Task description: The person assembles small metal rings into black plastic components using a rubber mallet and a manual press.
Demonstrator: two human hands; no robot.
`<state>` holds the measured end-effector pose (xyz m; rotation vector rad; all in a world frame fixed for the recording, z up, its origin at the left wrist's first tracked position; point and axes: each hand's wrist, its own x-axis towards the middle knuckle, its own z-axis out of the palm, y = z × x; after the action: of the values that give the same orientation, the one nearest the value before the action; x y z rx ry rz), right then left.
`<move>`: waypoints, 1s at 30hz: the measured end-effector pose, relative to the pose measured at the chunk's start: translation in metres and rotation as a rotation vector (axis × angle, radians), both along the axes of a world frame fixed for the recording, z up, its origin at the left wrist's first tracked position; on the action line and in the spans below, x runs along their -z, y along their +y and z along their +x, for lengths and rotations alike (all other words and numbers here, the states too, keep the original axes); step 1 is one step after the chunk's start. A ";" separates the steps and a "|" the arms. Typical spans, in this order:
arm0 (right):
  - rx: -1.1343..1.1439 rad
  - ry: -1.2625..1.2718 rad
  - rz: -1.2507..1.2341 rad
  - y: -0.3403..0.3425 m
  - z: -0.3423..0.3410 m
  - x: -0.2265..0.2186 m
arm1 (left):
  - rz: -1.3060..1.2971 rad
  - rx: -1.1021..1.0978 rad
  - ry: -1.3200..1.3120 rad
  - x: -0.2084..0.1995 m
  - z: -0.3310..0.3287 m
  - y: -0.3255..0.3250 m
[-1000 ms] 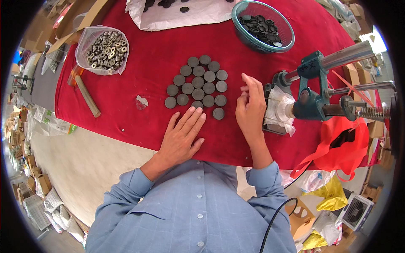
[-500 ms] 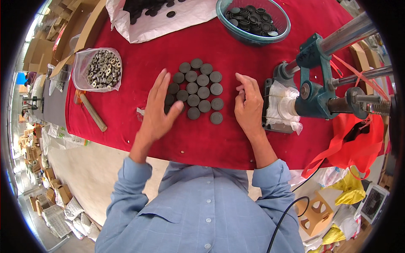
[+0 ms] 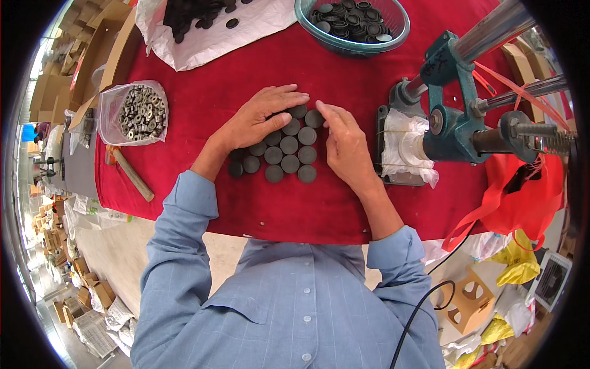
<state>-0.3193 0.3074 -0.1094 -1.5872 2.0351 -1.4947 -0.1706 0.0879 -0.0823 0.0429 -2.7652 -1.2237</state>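
A cluster of round dark grey discs (image 3: pixel 289 145) lies flat on the red cloth between my hands, packed close in rough rows. My left hand (image 3: pixel 261 117) reaches over the cluster's far left part, palm down with the thumb apart from the fingers, and hides some discs. At the right side, my right hand (image 3: pixel 346 140) stands on edge with its fingertips beside the far right disc (image 3: pixel 314 119). Its fingers are partly bent and nothing shows in them.
A hand press (image 3: pixel 452 117) with a white-wrapped base stands at right. A bag of metal rings (image 3: pixel 144 114) and a hammer (image 3: pixel 132 174) lie at left. At the back are a bowl (image 3: pixel 350 44) of black caps and a white sheet (image 3: pixel 203 50) with black pieces. A red bag (image 3: pixel 522 197) hangs at right.
My left hand has moved right and away from me, from the cluster's left side to over its far part. My right hand has come closer to the discs, which now sit more tightly together.
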 end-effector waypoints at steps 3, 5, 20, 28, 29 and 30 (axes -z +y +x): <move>-0.071 -0.028 -0.020 -0.001 -0.001 -0.002 | 0.017 0.002 -0.010 -0.001 0.007 0.001; -0.108 -0.054 -0.034 -0.002 -0.002 -0.005 | 0.056 -0.021 0.000 -0.004 0.015 -0.001; -0.115 -0.111 -0.020 -0.001 -0.001 -0.007 | 0.126 -0.685 0.085 -0.010 0.117 0.047; -0.044 -0.168 -0.018 -0.002 0.001 -0.002 | -0.199 -0.811 0.123 -0.005 0.132 0.102; -0.047 -0.168 -0.017 -0.002 0.001 -0.004 | -0.282 -0.756 0.151 -0.003 0.133 0.106; -0.044 -0.143 -0.031 -0.003 0.001 -0.005 | -0.366 -0.703 0.174 -0.003 0.133 0.109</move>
<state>-0.3180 0.3047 -0.1041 -1.4801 1.8966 -1.5822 -0.0375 0.1966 -0.0792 0.7550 -2.4251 -0.5112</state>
